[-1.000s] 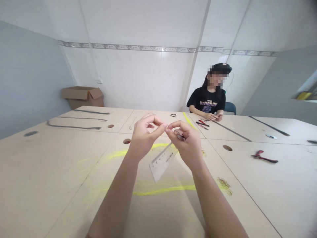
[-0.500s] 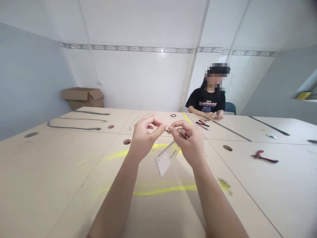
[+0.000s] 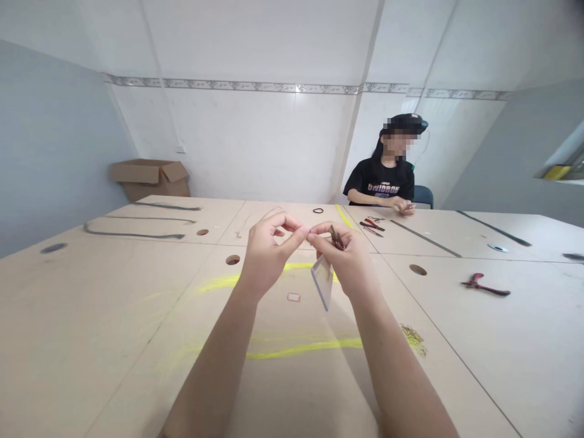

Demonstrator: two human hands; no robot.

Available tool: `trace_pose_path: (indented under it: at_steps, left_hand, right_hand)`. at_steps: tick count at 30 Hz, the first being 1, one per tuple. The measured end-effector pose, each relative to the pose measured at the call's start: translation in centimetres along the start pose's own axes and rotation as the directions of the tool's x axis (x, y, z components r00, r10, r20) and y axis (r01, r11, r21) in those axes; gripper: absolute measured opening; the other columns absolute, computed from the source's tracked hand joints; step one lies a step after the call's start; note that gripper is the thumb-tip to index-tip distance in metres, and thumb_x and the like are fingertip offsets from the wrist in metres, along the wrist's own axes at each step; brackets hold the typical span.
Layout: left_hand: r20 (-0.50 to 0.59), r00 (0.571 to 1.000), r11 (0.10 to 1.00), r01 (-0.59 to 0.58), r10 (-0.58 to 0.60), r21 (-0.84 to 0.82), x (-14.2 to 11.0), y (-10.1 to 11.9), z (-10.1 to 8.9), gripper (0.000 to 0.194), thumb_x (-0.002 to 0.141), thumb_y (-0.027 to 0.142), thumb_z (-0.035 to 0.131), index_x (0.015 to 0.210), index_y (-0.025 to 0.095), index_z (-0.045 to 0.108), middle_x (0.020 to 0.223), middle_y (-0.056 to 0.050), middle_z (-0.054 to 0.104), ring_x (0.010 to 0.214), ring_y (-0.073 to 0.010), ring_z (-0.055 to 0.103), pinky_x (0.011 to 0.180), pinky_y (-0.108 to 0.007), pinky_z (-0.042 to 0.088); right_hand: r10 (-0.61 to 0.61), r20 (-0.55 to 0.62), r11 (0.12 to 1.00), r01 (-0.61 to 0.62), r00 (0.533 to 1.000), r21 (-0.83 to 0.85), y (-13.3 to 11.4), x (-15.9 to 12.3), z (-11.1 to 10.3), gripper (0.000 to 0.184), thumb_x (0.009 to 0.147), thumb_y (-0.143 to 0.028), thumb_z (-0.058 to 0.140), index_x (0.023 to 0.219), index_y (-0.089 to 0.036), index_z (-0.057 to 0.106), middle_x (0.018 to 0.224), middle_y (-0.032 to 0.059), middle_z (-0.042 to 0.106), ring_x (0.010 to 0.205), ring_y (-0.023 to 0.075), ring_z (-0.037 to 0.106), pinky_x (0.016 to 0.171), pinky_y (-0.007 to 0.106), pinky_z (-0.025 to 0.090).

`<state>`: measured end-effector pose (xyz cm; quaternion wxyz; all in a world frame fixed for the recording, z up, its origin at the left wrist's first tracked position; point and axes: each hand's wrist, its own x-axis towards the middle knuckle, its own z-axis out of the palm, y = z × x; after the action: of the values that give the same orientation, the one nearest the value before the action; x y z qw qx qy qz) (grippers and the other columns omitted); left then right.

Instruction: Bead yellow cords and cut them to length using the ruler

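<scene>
A ruler (image 3: 323, 281) is hanging tilted from the right hand (image 3: 354, 258), above the table (image 3: 506, 359), its lower corner reaching into the open room between the forearms (image 3: 223, 340). It is looking whitish, with a bluish edge. This hand is gripping a dark slim tool (image 3: 336, 237) too. The left hand (image 3: 270, 246) is pressing thumb and fingertip together beside the right fingertips; what lies between, I cannot tell. Yellow strands (image 3: 305, 348) are lying below.

Small craft workshop
Pliers (image 3: 491, 290), dark cords (image 3: 137, 235) and yellow strands (image 3: 303, 348) on one tabletop (image 3: 502, 347); a co-worker (image 3: 378, 182) sits behind it.
</scene>
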<state>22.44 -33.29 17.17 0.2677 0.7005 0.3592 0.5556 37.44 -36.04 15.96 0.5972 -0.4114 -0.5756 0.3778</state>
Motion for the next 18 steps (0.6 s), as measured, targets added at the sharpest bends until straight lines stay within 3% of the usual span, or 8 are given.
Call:
trace_pose_path:
  at_steps: [10, 13, 16, 18]
  left_hand:
    - [0.019, 1.0, 1.0, -0.004, 0.005, -0.031, 0.1, -0.4, 0.4, 0.018, 0.086, 0.033, 0.071, 0.072, 0.022, 0.069, 0.081, -0.002, 0.064, 0.087, -0.0196, 0.062, 0.081, -0.037, 0.046]
    - [0.037, 0.999, 0.999, -0.005, 0.004, 0.033, -0.1, 0.4, -0.2, 0.015, 0.087, 0.034, 0.071, 0.077, 0.023, 0.072, 0.088, -0.002, 0.067, 0.093, -0.0206, 0.063, 0.084, -0.037, 0.047]
    - [-0.053, 0.988, 0.988, -0.146, 0.148, 0.046, -1.3, 2.4, -2.0, 0.01, 0.087, 0.034, 0.074, 0.095, 0.028, 0.075, 0.102, -0.001, 0.071, 0.1, -0.0196, 0.064, 0.091, -0.037, 0.049]
    - [-0.162, 0.942, 0.947, -0.309, 0.293, -0.086, -2.8, 3.8, -3.5, 0.03, 0.083, 0.045, 0.079, 0.112, 0.038, 0.072, 0.117, 0.002, 0.069, 0.111, -0.021, 0.063, 0.094, -0.036, 0.051]
  right_hand:
    - [0.031, 0.049, 0.998, -0.034, 0.998, 0.048, 0.3, 0.3, -0.3, 0.033, 0.077, -0.05, 0.08, 0.074, -0.022, 0.063, 0.053, -0.0024, 0.044, 0.046, 0.009, 0.029, 0.045, 0.027, 0.022]
    - [0.025, 0.059, 0.999, -0.027, 0.998, 0.03, 0.1, 0.2, -0.8, 0.031, 0.079, -0.047, 0.078, 0.075, -0.021, 0.063, 0.052, -0.0036, 0.043, 0.046, 0.0088, 0.03, 0.045, 0.026, 0.022]
    - [-0.031, 0.009, 0.999, 0.03, 0.999, 0.036, 0.1, 0.4, -1.8, 0.027, 0.08, -0.042, 0.077, 0.078, -0.019, 0.064, 0.049, -0.0048, 0.043, 0.044, 0.008, 0.032, 0.045, 0.025, 0.02]
    - [-0.075, -0.043, 0.995, 0.077, 0.996, 0.068, 0.5, 0.8, -2.7, 0.026, 0.078, -0.041, 0.079, 0.079, -0.018, 0.066, 0.051, -0.0046, 0.046, 0.043, 0.0069, 0.033, 0.043, 0.024, 0.019]
